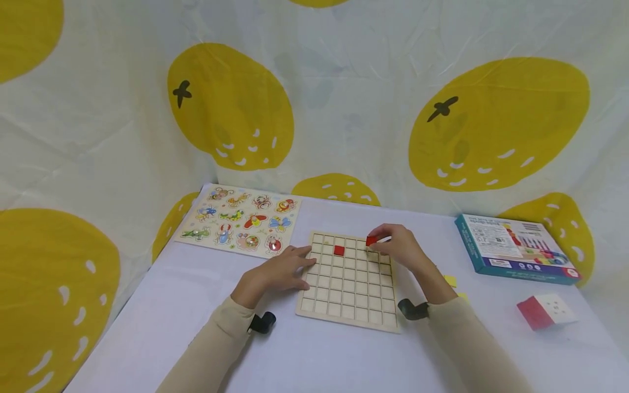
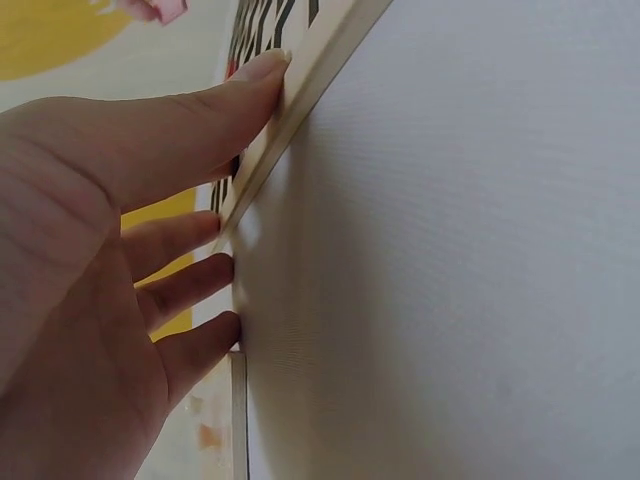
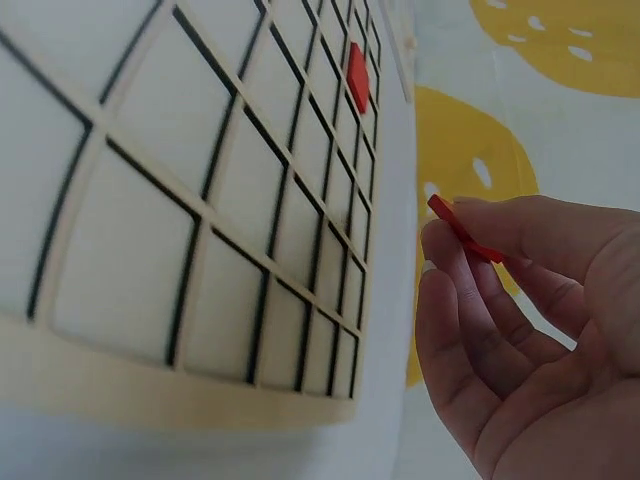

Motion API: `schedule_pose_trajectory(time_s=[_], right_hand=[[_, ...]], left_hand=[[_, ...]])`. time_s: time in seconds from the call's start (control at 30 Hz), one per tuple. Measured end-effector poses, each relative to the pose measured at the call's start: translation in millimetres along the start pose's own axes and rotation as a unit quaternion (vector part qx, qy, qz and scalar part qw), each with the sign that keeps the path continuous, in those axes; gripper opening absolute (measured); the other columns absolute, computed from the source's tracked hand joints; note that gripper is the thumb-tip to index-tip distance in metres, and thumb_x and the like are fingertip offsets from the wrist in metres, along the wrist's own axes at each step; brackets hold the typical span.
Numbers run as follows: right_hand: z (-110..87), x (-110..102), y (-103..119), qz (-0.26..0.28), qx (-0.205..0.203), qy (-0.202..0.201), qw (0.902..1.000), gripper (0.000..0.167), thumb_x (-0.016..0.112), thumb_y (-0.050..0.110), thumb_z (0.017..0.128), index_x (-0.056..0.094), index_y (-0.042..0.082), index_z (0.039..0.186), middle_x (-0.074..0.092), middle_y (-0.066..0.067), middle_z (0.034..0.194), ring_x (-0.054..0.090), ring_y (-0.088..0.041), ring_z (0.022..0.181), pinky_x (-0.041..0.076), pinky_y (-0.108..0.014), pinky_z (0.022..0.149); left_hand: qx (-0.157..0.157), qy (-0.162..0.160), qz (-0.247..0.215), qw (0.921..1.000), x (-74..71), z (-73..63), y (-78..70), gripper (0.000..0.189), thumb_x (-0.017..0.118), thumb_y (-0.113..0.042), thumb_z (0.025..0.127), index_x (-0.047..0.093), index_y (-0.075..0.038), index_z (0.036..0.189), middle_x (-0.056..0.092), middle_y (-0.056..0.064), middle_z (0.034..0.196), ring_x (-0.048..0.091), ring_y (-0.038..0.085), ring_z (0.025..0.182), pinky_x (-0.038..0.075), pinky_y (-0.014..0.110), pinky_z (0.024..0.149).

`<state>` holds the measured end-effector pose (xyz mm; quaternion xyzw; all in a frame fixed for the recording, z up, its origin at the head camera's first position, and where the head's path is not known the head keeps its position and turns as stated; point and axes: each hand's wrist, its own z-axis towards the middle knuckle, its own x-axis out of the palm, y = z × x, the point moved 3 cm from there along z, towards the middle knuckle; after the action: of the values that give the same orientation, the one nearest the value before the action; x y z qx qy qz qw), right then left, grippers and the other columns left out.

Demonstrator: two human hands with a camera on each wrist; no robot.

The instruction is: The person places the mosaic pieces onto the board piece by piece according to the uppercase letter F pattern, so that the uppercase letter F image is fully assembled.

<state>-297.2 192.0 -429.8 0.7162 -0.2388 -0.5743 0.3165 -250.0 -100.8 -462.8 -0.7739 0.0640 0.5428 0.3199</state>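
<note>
A pale wooden grid board (image 1: 348, 314) lies on the white table. One red square tile (image 1: 339, 250) sits in a cell of its second row. My right hand (image 1: 400, 246) pinches another red tile (image 3: 465, 232) between thumb and fingertips, held above the board's far right part. In the right wrist view the held tile is tilted and apart from the grid. My left hand (image 1: 282, 271) rests at the board's left edge. Its thumb (image 2: 255, 85) touches the wooden rim, while the other fingers stretch out along the side, holding nothing.
A wooden insect puzzle (image 1: 241, 221) lies at the back left. At the back right is a teal-edged box (image 1: 516, 248). A red and white block (image 1: 547, 311) stands at the right. Yellow tiles (image 1: 450, 280) lie partly hidden by the right forearm.
</note>
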Motion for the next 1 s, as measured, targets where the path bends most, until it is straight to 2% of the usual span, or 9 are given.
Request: schedule_pose_trajectory(time_s=[0.17, 0.3, 0.43, 0.57, 0.8, 1.0], right_hand=[[4.3, 16.9, 0.7, 0.006, 0.009, 0.015, 0.9998, 0.031, 0.076, 0.013, 0.089, 0.071, 0.007, 0.118, 0.072, -0.016, 0.116, 0.069, -0.020, 0.089, 0.062, -0.028, 0.077], [6.8, 28.7, 4.5, -0.007, 0.002, 0.016, 0.9999, 0.033, 0.078, 0.013, 0.086, 0.071, 0.007, 0.118, 0.072, -0.015, 0.112, 0.066, -0.021, 0.090, 0.056, -0.025, 0.072], [9.3, 37.5, 6.0, -0.010, 0.003, 0.025, 0.9996, 0.030, 0.076, 0.012, 0.088, 0.070, 0.007, 0.117, 0.072, -0.014, 0.110, 0.067, -0.022, 0.093, 0.054, -0.024, 0.073], [11.3, 42.4, 6.0, -0.016, 0.005, 0.024, 0.9996, 0.029, 0.076, 0.013, 0.089, 0.070, 0.006, 0.116, 0.072, -0.012, 0.107, 0.066, -0.022, 0.095, 0.052, -0.025, 0.075], [10.8, 45.1, 9.7, -0.034, 0.005, 0.019, 0.9992, 0.030, 0.081, 0.015, 0.086, 0.071, 0.005, 0.113, 0.074, -0.011, 0.103, 0.065, -0.019, 0.090, 0.052, -0.025, 0.074], [8.4, 46.9, 10.9, -0.040, 0.024, 0.013, 0.9988, 0.027, 0.079, 0.015, 0.087, 0.073, 0.005, 0.111, 0.073, -0.010, 0.101, 0.063, -0.020, 0.091, 0.051, -0.026, 0.074]], left_hand=[[0.001, 0.012, -0.004, 0.9999, 2.3, -0.1, 0.1, 0.072, 0.077, -0.039, 0.089, 0.050, -0.018, 0.152, 0.025, 0.007, 0.171, 0.027, 0.030, 0.156, 0.034, 0.047, 0.126], [0.002, 0.022, -0.012, 0.9997, 0.4, -2.4, -1.5, 0.078, 0.080, -0.040, 0.086, 0.048, -0.017, 0.153, 0.022, 0.007, 0.172, 0.023, 0.031, 0.158, 0.032, 0.048, 0.127], [0.006, 0.025, -0.019, 0.9995, -1.3, -4.0, -2.6, 0.086, 0.083, -0.043, 0.082, 0.046, -0.016, 0.154, 0.021, 0.008, 0.172, 0.022, 0.030, 0.157, 0.033, 0.048, 0.127], [0.008, 0.028, -0.024, 0.9993, -1.3, -4.5, -3.3, 0.092, 0.086, -0.045, 0.078, 0.045, -0.015, 0.155, 0.020, 0.009, 0.173, 0.023, 0.029, 0.157, 0.034, 0.048, 0.126], [0.008, 0.024, -0.026, 0.9993, -1.9, -5.0, -4.6, 0.091, 0.086, -0.043, 0.078, 0.045, -0.014, 0.154, 0.021, 0.009, 0.172, 0.025, 0.029, 0.156, 0.035, 0.047, 0.126], [0.010, 0.024, -0.026, 0.9993, -2.2, -5.8, -3.5, 0.090, 0.086, -0.043, 0.079, 0.046, -0.015, 0.154, 0.021, 0.008, 0.172, 0.025, 0.030, 0.156, 0.034, 0.048, 0.126]])
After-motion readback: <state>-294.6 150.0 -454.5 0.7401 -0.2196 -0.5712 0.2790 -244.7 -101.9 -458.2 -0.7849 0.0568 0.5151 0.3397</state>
